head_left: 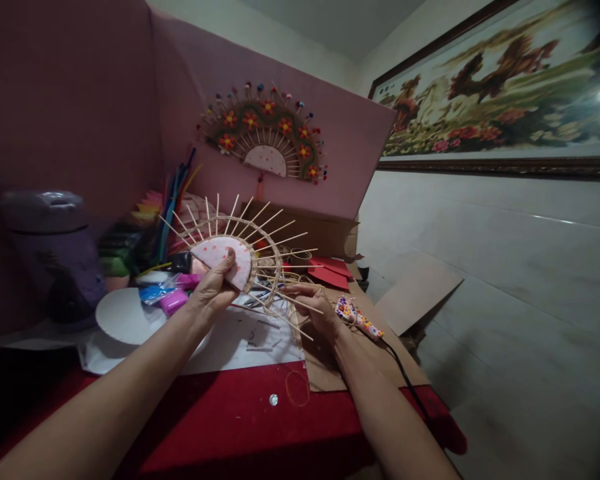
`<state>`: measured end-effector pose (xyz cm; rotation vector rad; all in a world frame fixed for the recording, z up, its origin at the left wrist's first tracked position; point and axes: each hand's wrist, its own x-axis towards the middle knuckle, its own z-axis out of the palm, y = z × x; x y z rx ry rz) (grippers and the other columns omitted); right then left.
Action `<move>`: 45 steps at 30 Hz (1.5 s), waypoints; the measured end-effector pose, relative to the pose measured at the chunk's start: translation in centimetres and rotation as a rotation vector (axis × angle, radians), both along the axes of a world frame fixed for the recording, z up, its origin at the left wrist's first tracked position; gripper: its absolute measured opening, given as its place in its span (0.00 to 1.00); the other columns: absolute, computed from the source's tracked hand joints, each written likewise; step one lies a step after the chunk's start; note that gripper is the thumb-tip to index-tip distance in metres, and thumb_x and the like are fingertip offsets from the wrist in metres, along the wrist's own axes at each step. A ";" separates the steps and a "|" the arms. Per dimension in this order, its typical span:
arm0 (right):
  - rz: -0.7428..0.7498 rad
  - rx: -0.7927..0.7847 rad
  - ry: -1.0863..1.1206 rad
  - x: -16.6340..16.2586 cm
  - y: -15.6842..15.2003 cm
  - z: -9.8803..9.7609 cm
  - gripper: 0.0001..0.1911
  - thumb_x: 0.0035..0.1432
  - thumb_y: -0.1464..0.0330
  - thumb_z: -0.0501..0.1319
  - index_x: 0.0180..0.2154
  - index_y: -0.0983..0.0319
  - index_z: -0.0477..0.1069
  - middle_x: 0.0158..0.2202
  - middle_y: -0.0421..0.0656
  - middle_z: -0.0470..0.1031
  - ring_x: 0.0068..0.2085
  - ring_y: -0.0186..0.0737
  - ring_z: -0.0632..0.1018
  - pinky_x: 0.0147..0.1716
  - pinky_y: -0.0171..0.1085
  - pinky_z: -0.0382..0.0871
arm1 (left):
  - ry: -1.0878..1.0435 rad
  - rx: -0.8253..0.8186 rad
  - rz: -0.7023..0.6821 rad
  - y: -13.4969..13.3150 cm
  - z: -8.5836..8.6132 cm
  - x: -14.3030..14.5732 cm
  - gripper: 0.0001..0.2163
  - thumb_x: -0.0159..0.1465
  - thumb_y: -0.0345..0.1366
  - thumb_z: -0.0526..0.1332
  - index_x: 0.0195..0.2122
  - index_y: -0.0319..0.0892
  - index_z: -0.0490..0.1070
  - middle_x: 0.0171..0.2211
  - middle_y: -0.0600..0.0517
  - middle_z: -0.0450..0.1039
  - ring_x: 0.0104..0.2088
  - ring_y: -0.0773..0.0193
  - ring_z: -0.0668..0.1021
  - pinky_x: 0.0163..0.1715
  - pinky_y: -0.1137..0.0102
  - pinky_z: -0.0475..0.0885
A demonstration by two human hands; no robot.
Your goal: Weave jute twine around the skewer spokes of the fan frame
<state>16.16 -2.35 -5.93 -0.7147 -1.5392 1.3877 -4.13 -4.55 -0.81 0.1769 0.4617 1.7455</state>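
Probably for steadiness, the left hand (214, 288) pinches the fan (243, 261) by its half-disc (209, 253) above the white paper (225, 348), leaving the sticks (287, 266) free for the right hand (317, 310), which curls beside the lowest ones, its exact grip unclear.

A framed picture (505, 100) of horses and flowers is hanging on the pale wall (520, 247), while a purple flask (55, 260) is standing at far left
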 end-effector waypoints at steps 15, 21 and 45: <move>-0.022 -0.005 -0.015 -0.3 -0.3 0.0 0.17 0.38 0.71 0.58 0.31 0.62 0.81 0.18 0.39 0.70 0.19 0.26 0.53 0.19 0.32 0.40 | -0.001 -0.015 -0.012 0.4 -0.7 0.2 0.08 0.57 0.24 0.63 0.35 0.41 0.71 0.25 0.54 0.78 0.24 0.68 0.79 0.36 0.70 0.77; -0.028 0.011 -0.024 -0.6 -0.4 0.0 0.14 0.39 0.73 0.60 0.30 0.60 0.80 0.18 0.38 0.69 0.20 0.27 0.58 0.20 0.31 0.48 | 0.041 0.008 0.002 0.1 -0.6 0.5 0.05 0.60 0.23 0.59 0.30 0.39 0.70 0.22 0.54 0.77 0.22 0.70 0.78 0.36 0.72 0.77; 0.079 -0.057 0.345 -0.2 -0.2 0.8 0.25 0.42 0.74 0.64 0.46 0.59 0.71 0.16 0.28 0.49 0.18 0.24 0.46 0.18 0.31 0.38 | -0.003 0.048 -0.054 -0.2 -0.7 0.5 0.11 0.59 0.22 0.60 0.40 0.41 0.72 0.25 0.51 0.78 0.25 0.67 0.80 0.36 0.69 0.77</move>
